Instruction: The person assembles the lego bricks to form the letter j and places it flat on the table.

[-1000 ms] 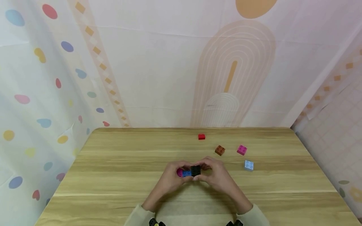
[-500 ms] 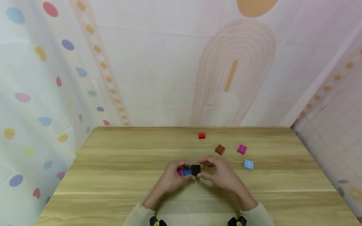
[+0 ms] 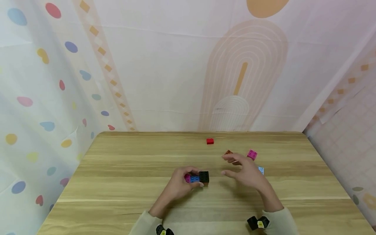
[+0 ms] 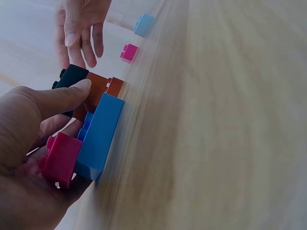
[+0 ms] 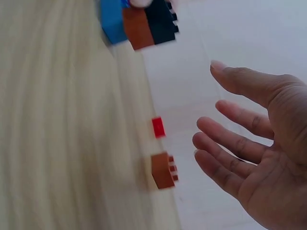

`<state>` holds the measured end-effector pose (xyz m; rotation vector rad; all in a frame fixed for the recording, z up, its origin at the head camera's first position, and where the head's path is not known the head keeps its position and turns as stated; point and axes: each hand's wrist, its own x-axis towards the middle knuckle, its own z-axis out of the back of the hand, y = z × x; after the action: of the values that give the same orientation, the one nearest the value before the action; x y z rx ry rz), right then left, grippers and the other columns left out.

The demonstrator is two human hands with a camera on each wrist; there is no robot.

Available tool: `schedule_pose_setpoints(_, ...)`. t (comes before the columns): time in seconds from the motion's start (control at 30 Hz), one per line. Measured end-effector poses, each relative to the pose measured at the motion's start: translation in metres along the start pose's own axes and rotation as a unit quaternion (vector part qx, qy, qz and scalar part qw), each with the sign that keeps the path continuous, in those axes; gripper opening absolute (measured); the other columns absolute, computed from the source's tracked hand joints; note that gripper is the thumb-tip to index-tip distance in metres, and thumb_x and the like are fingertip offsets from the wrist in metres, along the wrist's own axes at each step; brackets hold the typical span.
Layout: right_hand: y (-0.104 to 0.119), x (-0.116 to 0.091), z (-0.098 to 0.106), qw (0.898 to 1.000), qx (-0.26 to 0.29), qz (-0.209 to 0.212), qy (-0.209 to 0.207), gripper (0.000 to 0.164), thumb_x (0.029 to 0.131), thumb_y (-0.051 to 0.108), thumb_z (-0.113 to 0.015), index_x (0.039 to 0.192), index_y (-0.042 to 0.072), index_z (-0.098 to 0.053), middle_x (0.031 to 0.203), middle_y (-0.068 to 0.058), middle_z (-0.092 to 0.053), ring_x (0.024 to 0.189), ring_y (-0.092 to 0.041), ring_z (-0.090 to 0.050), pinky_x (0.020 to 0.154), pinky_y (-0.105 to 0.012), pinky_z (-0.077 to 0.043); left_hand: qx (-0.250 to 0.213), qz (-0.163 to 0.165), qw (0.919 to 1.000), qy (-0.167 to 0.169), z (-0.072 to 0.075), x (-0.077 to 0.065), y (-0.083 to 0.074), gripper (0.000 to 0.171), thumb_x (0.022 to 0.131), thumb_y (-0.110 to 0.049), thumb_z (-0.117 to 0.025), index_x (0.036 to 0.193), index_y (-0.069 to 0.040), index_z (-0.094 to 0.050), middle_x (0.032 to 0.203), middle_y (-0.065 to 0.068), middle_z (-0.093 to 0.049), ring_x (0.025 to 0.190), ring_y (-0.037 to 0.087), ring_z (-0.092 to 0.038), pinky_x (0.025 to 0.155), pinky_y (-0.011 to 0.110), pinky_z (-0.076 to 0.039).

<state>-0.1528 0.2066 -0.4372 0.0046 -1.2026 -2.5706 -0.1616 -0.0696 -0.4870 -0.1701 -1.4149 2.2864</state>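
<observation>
My left hand (image 3: 180, 182) grips a joined block of toy building bricks low over the wooden table. In the left wrist view the block has a long blue brick (image 4: 103, 134) at the bottom and a pink brick (image 4: 62, 158) on its near end. An orange-brown brick (image 4: 96, 91) topped by a black brick (image 4: 72, 80) forms the far end, the thumb pressing there. My right hand (image 3: 249, 171) holds nothing, fingers spread and loosely bent, above the table. It partly covers a loose brown brick (image 3: 227, 152) and a light blue brick (image 3: 261, 170) in the head view.
Beyond the right hand lies a loose pink brick (image 3: 252, 154). A small red brick (image 3: 210, 141) sits near the back edge of the wooden table (image 3: 132, 163). Behind the table hangs a patterned cloth (image 3: 164, 81).
My right hand has let go of the black brick and moved right and away toward the loose bricks, its fingers opening. The left hand stays in place with the brick block.
</observation>
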Motion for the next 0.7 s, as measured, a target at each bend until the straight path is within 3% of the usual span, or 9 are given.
schedule_pose_setpoints(0.37,-0.021,-0.008,0.032,0.999,-0.012,-0.022,-0.029,0.056,0.086,0.029,-0.084,0.135,0.009,-0.064,0.133,-0.014,-0.068,0.120,-0.034,-0.063,0.104,-0.055,-0.050,0.010,-0.001,1.0000,-0.001,0.000,0.000,0.001,0.034,0.080,-0.016,-0.089,0.111,-0.010,-0.076,0.109,0.006,-0.077,0.100,0.018,-0.068,0.082,0.024,-0.054)
schedule_pose_setpoints(0.53,-0.028,-0.012,0.044,0.998,-0.020,-0.048,-0.025,0.059,0.087,0.033,-0.083,0.139,0.012,-0.061,0.138,-0.014,-0.065,0.125,-0.037,-0.061,0.106,-0.056,-0.048,0.008,-0.001,1.0000,-0.001,0.000,-0.001,0.000,0.035,0.079,-0.017,-0.089,0.111,-0.010,-0.076,0.108,0.006,-0.077,0.099,0.019,-0.067,0.081,0.025,-0.054)
schedule_pose_setpoints(0.7,-0.035,-0.014,0.053,0.999,-0.011,-0.049,-0.013,0.063,0.089,0.027,-0.082,0.143,0.008,-0.057,0.138,-0.018,-0.064,0.125,-0.040,-0.059,0.106,-0.057,-0.048,0.008,0.007,0.9999,0.002,0.000,-0.001,-0.001,0.035,0.080,-0.017,-0.089,0.112,-0.012,-0.075,0.110,0.005,-0.076,0.099,0.017,-0.067,0.081,0.023,-0.054)
